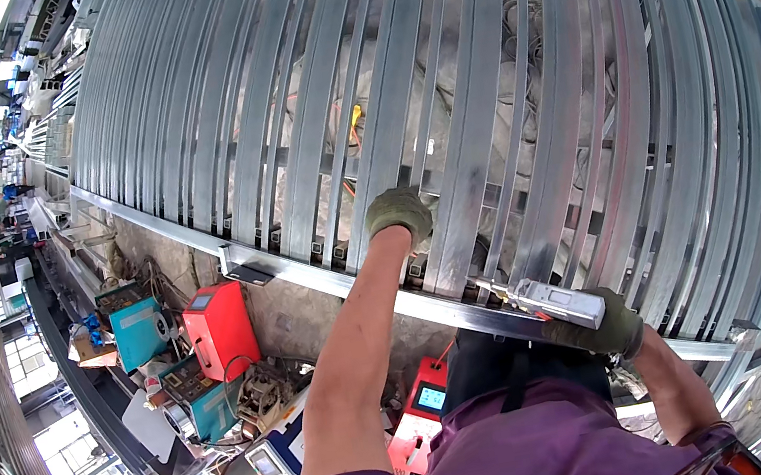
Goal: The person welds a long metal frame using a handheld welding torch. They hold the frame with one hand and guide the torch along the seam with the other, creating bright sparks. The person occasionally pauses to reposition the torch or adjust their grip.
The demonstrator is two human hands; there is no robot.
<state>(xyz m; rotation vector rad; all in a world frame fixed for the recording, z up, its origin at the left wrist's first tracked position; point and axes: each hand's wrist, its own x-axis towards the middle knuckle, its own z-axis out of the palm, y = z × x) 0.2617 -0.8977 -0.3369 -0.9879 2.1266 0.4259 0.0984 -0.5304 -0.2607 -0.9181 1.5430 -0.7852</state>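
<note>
My left hand [400,215], in an olive-green work glove, is closed over a galvanized steel tube [398,104] in the row, a little beyond the frame's front rail. The fingertips are partly hidden. My right hand [607,325], gloved alike, is wrapped round a silver-grey handheld welding gun [560,302] at the front rail [433,307]. The gun's narrow metal nozzle [495,288] points left, just above the tube ends near the rail. Whether the tip touches metal is too small to tell.
Long parallel tubes run away from me, with narrow gaps and cables [522,28] on the floor beneath. Left of me stand a red machine [220,332] and teal machines [140,333]. Another red machine [422,412] with a lit screen is close to my body.
</note>
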